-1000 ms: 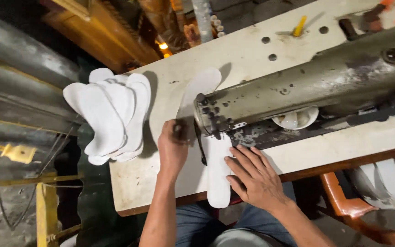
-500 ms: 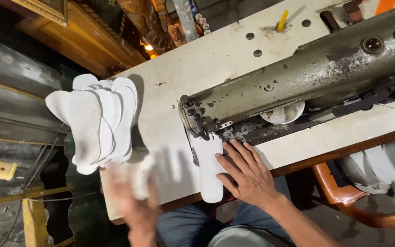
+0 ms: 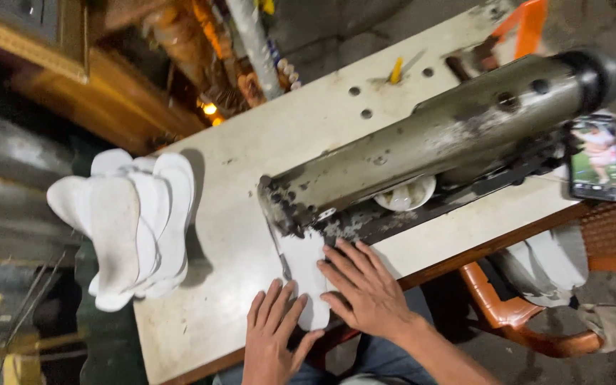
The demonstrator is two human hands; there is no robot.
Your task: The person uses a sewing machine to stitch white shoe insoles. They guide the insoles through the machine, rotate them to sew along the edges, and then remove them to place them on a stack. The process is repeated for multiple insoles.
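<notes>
Two hands (image 3: 322,314) flatten insole (image 3: 306,274) beside stack (image 3: 133,224).

A white insole piece (image 3: 306,274) is pressed flat on the worn table (image 3: 229,178) under the sewing machine (image 3: 429,142) by the left hand (image 3: 272,339) and right hand (image 3: 365,285), a stack of white insoles (image 3: 130,221) lying at the table's left edge.

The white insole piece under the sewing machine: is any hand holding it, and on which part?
Both hands press the white insole piece flat on the table: left hand at its near left edge, right hand on its right side. Neither grips it.
</notes>
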